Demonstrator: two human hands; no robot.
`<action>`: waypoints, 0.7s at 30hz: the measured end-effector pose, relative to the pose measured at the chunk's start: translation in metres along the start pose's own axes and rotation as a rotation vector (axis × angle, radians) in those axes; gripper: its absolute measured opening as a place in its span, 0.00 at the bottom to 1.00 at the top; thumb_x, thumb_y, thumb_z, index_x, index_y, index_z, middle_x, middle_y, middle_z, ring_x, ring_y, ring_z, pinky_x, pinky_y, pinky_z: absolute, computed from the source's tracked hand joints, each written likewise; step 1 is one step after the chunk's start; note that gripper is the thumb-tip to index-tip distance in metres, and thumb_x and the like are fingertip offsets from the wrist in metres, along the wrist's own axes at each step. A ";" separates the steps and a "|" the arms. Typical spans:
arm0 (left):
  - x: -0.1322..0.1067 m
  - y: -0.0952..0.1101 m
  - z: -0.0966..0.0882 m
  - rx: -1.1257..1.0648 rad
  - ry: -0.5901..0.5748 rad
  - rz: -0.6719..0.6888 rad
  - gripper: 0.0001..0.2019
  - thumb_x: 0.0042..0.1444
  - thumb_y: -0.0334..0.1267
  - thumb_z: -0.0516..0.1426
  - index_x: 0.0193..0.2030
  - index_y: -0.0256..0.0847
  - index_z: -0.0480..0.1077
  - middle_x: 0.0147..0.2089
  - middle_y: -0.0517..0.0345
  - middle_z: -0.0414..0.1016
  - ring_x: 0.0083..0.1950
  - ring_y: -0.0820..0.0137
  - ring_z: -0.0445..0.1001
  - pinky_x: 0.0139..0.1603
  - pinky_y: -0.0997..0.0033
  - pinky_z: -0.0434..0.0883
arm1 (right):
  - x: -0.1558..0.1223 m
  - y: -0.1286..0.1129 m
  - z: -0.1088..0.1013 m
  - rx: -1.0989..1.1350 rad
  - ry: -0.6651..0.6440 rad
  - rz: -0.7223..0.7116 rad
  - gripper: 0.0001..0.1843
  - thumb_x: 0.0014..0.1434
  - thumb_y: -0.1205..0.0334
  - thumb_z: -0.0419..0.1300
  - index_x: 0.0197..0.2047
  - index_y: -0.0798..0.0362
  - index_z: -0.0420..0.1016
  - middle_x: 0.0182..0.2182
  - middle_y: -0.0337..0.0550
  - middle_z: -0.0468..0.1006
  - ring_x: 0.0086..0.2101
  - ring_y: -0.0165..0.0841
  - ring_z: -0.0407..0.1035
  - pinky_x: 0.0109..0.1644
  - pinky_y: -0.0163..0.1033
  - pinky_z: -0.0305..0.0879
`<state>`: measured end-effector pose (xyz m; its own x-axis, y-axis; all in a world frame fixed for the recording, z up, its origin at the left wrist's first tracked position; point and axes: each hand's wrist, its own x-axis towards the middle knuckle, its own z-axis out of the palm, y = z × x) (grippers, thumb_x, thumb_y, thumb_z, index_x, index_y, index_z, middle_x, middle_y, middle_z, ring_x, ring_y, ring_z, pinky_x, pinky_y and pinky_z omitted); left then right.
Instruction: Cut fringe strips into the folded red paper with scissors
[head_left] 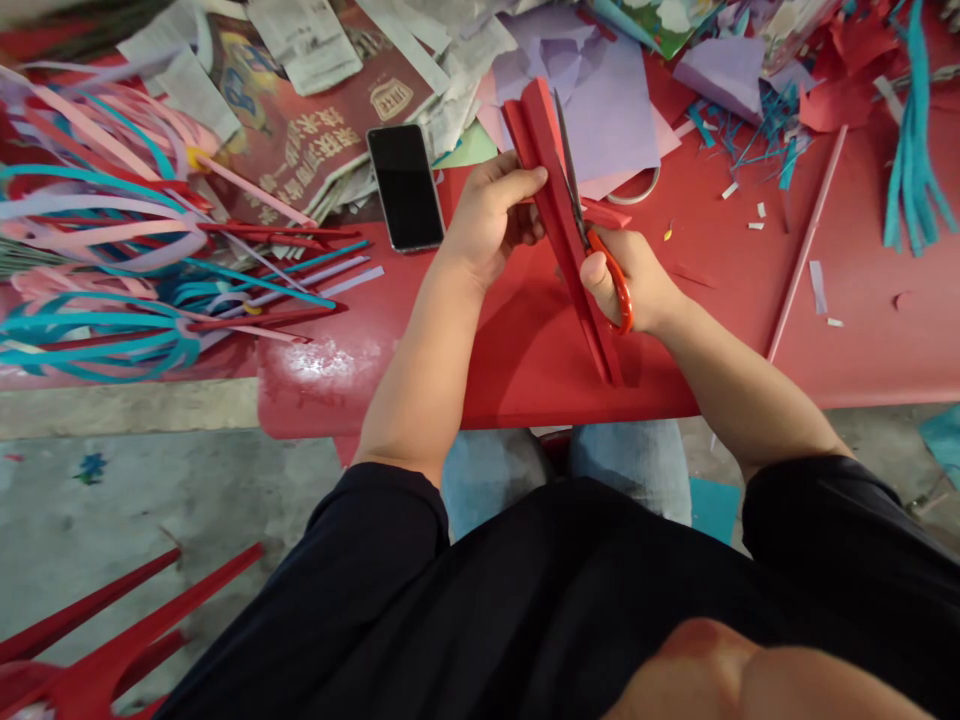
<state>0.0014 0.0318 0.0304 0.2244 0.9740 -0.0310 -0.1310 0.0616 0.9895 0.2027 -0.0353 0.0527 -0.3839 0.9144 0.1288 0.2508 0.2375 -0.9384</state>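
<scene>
My left hand [499, 215] pinches a long folded strip of red paper [551, 190] near its upper part, thumb on top. The strip slants from the upper left down toward the table's front edge. In my right hand [634, 275] is a pair of scissors with orange handles [616, 280], the thumb through one loop. The scissor blades [568, 160] point up and lie along the right side of the red paper; part of them is hidden by it. Whether the blades are biting into the paper I cannot tell.
A black phone [406, 187] lies left of my hands. Paper-strip bundles [97, 330] fill the table's left side. Beyond are newspapers [304, 45] and purple sheets [611, 110]. On the right are a pink stick [808, 240], teal fringe [911, 150] and scraps. A red chair [142, 640] stands lower left.
</scene>
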 end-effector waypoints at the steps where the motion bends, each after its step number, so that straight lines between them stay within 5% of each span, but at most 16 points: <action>1: -0.002 0.001 0.001 -0.038 -0.014 -0.002 0.10 0.64 0.49 0.64 0.41 0.47 0.72 0.32 0.60 0.76 0.27 0.72 0.69 0.27 0.65 0.60 | 0.000 -0.001 0.000 -0.013 0.009 -0.013 0.44 0.55 0.08 0.52 0.32 0.45 0.68 0.29 0.43 0.68 0.39 0.43 0.70 0.41 0.47 0.72; 5: -0.008 0.008 0.006 -0.124 -0.078 -0.013 0.04 0.60 0.41 0.65 0.38 0.45 0.77 0.30 0.61 0.78 0.24 0.73 0.69 0.25 0.66 0.57 | -0.002 -0.004 -0.002 -0.069 0.022 -0.062 0.44 0.60 0.10 0.50 0.37 0.45 0.74 0.32 0.45 0.73 0.42 0.45 0.73 0.48 0.49 0.75; 11: -0.012 0.012 0.010 -0.103 -0.146 -0.056 0.08 0.57 0.43 0.70 0.37 0.44 0.78 0.28 0.59 0.80 0.24 0.70 0.73 0.24 0.66 0.60 | 0.000 -0.006 -0.002 0.018 -0.004 -0.123 0.40 0.64 0.14 0.49 0.36 0.44 0.75 0.33 0.46 0.77 0.46 0.47 0.75 0.53 0.53 0.77; 21: -0.011 0.004 0.007 0.061 -0.136 -0.023 0.19 0.54 0.59 0.71 0.39 0.49 0.77 0.31 0.58 0.80 0.31 0.64 0.76 0.29 0.60 0.65 | -0.001 -0.010 -0.001 0.062 0.015 -0.179 0.35 0.72 0.23 0.50 0.35 0.45 0.75 0.40 0.47 0.81 0.50 0.46 0.77 0.58 0.52 0.75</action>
<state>0.0058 0.0202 0.0356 0.3562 0.9336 -0.0388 -0.0667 0.0668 0.9955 0.2014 -0.0380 0.0624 -0.4037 0.8645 0.2996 0.1248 0.3764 -0.9180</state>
